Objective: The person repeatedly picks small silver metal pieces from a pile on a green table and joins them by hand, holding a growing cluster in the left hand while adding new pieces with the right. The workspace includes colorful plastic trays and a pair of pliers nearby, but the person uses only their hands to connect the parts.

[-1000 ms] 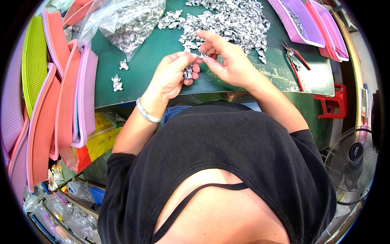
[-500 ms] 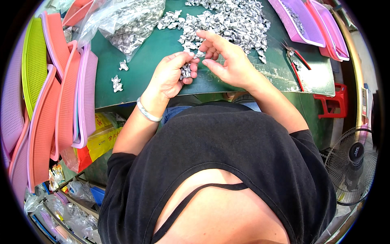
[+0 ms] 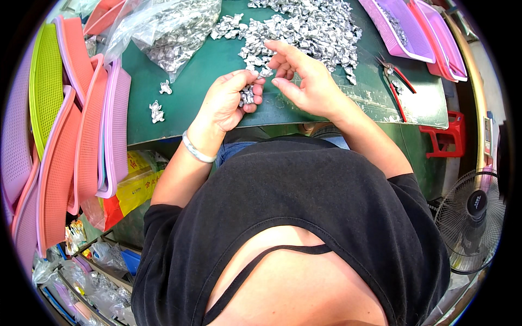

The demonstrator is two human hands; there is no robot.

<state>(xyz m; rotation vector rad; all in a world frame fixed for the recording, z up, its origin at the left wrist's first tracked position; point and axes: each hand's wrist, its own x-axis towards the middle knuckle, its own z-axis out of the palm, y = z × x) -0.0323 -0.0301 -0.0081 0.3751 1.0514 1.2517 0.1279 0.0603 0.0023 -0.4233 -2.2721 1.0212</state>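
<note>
The left hand [image 3: 225, 103] is curled around a few silver pieces [image 3: 247, 95]. They sit in its palm, grasped by the bent fingers [image 3: 257, 100], with the thumb folded over above them and parts of the metal showing between. Just beyond the thumb tip is another piece [image 3: 265, 71]; whether the fingertips pinch it or it lies at the edge of the heap [image 3: 310, 38] cannot be told.

The right hand [image 3: 304, 84] is released: thumb and index stand well apart, the other fingers are loosely bent, and nothing shows between them. It is near the left hand but apart from it, on the right of the held pieces, and overlaps the near side of the heap in view.

The heap spreads over the green surface [image 3: 190, 111] beyond both hands. Two loose pieces, one larger [image 3: 156, 112] and one smaller [image 3: 165, 87], lie left of the left hand, well apart from its fingers. Beyond them is a clear bag [image 3: 176, 41] of similar pieces. Pliers [image 3: 396, 99] with red handles lie right of the right hand, near a lilac basket [image 3: 408, 55].
</note>
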